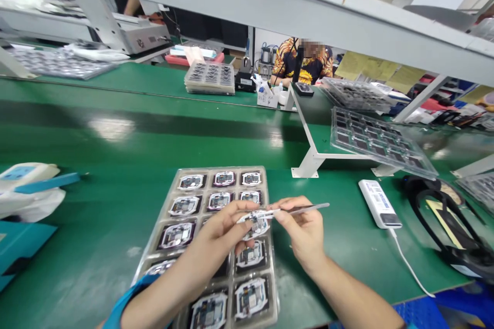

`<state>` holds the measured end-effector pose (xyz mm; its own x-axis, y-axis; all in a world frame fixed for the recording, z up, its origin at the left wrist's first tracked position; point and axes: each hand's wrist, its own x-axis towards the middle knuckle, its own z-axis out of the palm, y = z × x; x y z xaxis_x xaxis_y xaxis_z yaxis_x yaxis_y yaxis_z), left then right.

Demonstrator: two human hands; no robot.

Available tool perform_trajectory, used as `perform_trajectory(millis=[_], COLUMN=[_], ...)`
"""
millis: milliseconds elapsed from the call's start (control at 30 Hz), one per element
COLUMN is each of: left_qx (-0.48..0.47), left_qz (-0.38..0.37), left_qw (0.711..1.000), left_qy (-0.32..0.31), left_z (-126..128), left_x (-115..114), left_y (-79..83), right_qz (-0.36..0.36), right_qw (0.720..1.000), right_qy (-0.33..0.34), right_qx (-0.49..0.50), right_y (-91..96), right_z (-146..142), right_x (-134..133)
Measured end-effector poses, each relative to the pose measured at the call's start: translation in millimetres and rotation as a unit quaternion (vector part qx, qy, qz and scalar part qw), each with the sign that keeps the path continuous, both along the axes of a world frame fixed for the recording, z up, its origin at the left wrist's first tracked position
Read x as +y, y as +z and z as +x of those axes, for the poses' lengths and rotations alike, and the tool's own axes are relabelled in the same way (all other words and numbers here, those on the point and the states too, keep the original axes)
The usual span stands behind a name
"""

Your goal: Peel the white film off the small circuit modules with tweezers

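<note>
My left hand (227, 229) is closed around a small electronic assembly (257, 223), a white-rimmed frame with a circuit board in it. It is raised above a clear plastic tray (272, 267) whose compartments hold several similar assemblies (250, 298). Between the thumb and fingers of my right hand (303, 231) is a thin, flat, pale tool (312, 207). Its left end meets the edge of the held assembly, and the other end sticks out to the right. I cannot make out the tool's exact kind.
To the right lie a white device with a cable (380, 203) and a black strap-like object (436, 226). A raised stand (309, 162) carries a clear tray (386, 144). White and blue items (31, 190) sit at left. A person (303, 61) is across the bench.
</note>
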<state>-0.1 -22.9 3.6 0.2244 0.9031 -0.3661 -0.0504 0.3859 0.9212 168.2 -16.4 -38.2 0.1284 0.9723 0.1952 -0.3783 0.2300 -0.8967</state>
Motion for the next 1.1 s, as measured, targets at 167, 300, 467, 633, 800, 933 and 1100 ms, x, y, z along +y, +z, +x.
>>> perform_trajectory(millis=[167,300,467,633,800,933,1100], left_qx=[-0.004,-0.009,-0.047,-0.034,0.005,0.016,0.023], left_qz=[-0.002,-0.002,-0.025,-0.031,-0.043,-0.041,-0.027], left_qw=[1.0,1.0,0.999,0.998,0.998,0.999,0.999], left_qy=[-0.012,0.006,0.007,0.048,0.04,0.026,0.023], left_z=[-1,-1,2,2,1,1,0], left_x=[-3,-4,-5,-1,0,-2,-4], left_y=[-8.8,-10.7,-6.2,-7.0,-4.9,-3.4,-5.1], right_qz=[0.0,-0.006,0.01,0.134,0.259,0.281,0.245], right_qw=[0.999,1.0,0.999,0.987,0.94,0.931,0.95], right_qy=[-0.006,0.011,0.049,0.025,-0.007,-0.006,-0.006], right_qx=[-0.031,-0.012,0.004,-0.091,-0.224,-0.234,-0.194], right_y=[-2.2,-5.0,-4.9,-0.8,7.3,9.2,2.9], right_z=[-2,-4,-4,-1,4,5,3], right_x=[-2,-2,-1,-2,-3,-2,0])
